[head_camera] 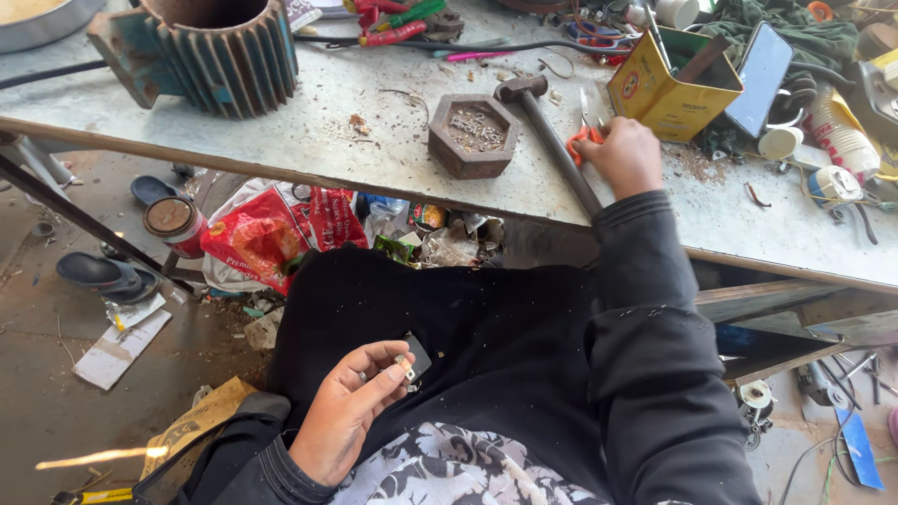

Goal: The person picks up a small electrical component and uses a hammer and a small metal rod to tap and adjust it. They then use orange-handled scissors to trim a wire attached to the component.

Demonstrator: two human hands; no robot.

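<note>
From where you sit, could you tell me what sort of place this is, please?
Probably a small repair workshop: a finned motor housing, a hammer and scattered screwdrivers lie on the littered metal workbench.

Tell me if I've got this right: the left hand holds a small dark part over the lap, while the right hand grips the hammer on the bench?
Not quite. The head view shows the right hand on orange-handled pliers; the hammer lies beside it, ungripped. The left hand does hold the small dark part over the lap.
</note>
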